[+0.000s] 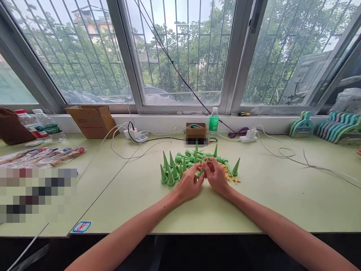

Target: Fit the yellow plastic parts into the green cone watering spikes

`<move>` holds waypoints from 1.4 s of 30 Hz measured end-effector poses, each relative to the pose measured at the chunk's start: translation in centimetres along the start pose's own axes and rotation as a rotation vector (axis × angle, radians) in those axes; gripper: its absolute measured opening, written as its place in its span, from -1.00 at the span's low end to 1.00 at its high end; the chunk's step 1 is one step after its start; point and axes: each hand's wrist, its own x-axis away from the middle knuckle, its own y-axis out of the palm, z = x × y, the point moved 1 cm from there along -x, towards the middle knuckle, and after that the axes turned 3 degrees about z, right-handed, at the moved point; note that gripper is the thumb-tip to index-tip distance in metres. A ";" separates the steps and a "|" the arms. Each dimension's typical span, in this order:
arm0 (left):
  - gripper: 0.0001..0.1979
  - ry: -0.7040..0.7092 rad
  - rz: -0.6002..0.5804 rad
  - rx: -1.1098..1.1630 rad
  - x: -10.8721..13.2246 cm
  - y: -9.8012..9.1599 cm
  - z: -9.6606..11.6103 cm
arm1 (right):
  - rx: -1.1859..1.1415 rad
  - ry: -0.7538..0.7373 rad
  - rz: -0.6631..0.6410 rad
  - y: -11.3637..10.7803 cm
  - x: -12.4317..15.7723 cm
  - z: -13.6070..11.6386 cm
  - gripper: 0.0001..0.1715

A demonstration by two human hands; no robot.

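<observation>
My left hand [189, 183] and my right hand [216, 176] meet over the pale green table [254, 203], fingers pinched together on one green plastic spike [203, 168] held between them. Left of the hands several green cone spikes [169, 172] stand upright. Behind the hands lies a heap of green tube parts [191, 156]. A scatter of small yellow pieces [229, 175] lies to the right of my right hand, with one more upright cone [235, 167] beside it.
A small cardboard box [195, 132] and a green bottle [213, 123] stand by the window sill. Power strips and cables [135, 136] run along the back. A larger cardboard box [93, 120] and water bottles [42, 126] sit at the left, coloured plastic items [338, 126] at the right.
</observation>
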 end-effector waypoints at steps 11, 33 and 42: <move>-0.74 -0.090 -0.084 0.236 -0.4 0.2 0.3 | 0.099 0.003 0.083 -1.8 0.1 0.1 -0.69; -0.74 -0.205 -0.029 0.400 -0.9 0.4 -0.2 | 0.333 -0.062 -0.210 -5.1 -1.9 1.4 -0.52; -0.75 -0.223 0.017 0.384 -0.8 0.4 0.0 | 0.143 0.258 -0.674 -6.9 -2.2 1.1 -0.75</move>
